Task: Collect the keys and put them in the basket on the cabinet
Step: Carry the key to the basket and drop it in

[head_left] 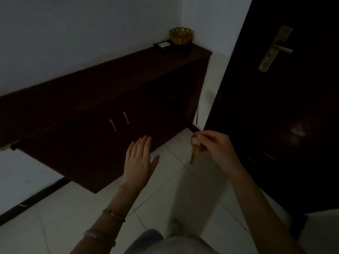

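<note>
dimly, right hand [214,147] grip pinching dangling keys [194,149], left hand [140,160] flat, fingers spread, empty

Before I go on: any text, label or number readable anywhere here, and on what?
None can be read.
Dark flat object beside the basket on the cabinet: pale patch, maybe a label, too small and blurred to read.
Key in the right hand: no markings visible.

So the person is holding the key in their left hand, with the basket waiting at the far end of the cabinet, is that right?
Not quite: the head view shows the key pinched in the right hand, hanging down. The left hand is open and empty. The basket does sit at the far end of the cabinet.
</note>
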